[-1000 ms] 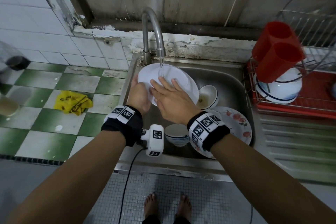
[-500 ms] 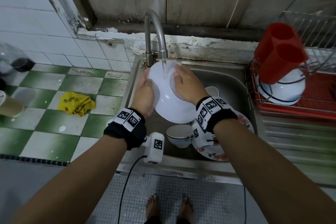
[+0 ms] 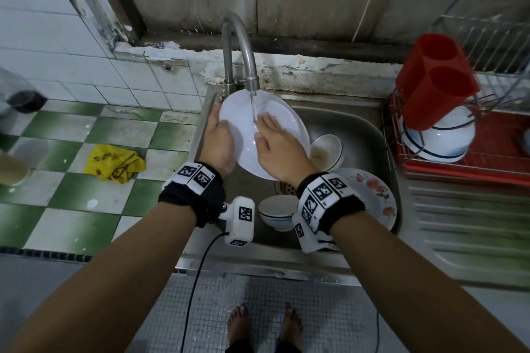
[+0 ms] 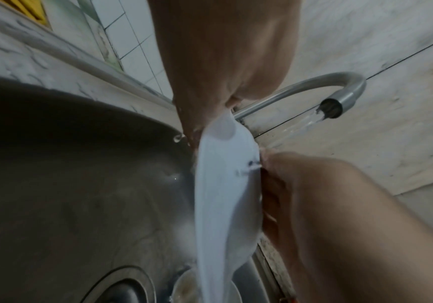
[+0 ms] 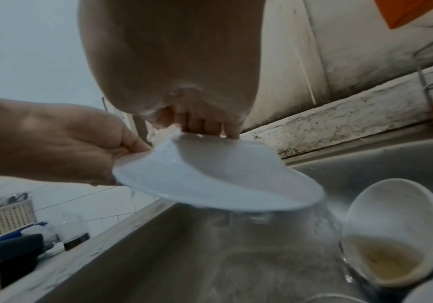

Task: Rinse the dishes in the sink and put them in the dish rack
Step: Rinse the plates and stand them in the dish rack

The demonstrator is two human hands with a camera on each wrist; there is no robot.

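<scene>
Plate (image 3: 275,120) is tilted under the tap (image 3: 252,84) stream so water sheets off into the sink (image 3: 358,129). Left hand (image 3: 219,140) pinches the rim to steady it; right hand (image 3: 279,142) lies flat, fingers spread, rubbing the face. Two bowls and a floral plate (image 3: 375,195) wait below; rack (image 3: 487,157) sits right.
</scene>
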